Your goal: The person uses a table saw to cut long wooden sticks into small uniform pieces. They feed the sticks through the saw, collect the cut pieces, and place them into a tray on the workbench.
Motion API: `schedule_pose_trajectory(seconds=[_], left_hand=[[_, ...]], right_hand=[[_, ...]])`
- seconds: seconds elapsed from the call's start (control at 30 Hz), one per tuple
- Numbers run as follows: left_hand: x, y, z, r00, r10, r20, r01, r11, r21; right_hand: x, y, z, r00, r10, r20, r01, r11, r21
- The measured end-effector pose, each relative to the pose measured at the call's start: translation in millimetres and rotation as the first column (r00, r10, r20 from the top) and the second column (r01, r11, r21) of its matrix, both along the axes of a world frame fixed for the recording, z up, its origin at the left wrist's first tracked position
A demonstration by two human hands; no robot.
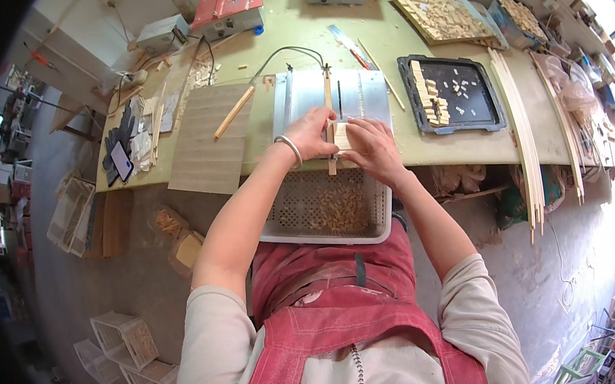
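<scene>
A small table saw with a silvery metal top (300, 103) sits at the bench's front edge, a dark slot running down its surface. Along that top lies a narrow wooden strip (332, 165), its near end sticking out past the edge. My left hand (307, 136) has thumb and forefinger bent at this strip. A pale wooden block (343, 137) rests just right of the strip, on the metal. My right hand (373, 149) is curled around the block's right side, the fingers pressed to it and the thumb toward its near edge.
Below the saw, a white perforated basket (312, 238) holds small wood offcuts. On the green bench (283, 33), a black tray (458, 129) with wood pieces stands right, beside long wooden strips (515, 110). Cardboard (201, 143) and a phone (121, 160) lie left.
</scene>
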State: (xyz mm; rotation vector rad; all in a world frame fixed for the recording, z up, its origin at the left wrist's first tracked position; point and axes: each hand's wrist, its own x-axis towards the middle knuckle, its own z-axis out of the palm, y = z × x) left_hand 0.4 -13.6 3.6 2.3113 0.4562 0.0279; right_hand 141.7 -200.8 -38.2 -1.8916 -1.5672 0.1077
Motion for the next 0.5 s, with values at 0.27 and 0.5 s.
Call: schedule_pose_trajectory(seconds=[0.27,0.5], left_hand=[[2,7,-8,0.998,-0.062,0.000,0.062,0.998,0.024],[3,8,-13,0.996,-0.067,0.064,0.070,0.997,-0.035]], right_hand=[[9,-14,2,0.997,0.027,-0.067,-0.025,0.999,0.031],[26,-21,0,0.997,0.060,-0.056,-0.061,0.998,-0.022]])
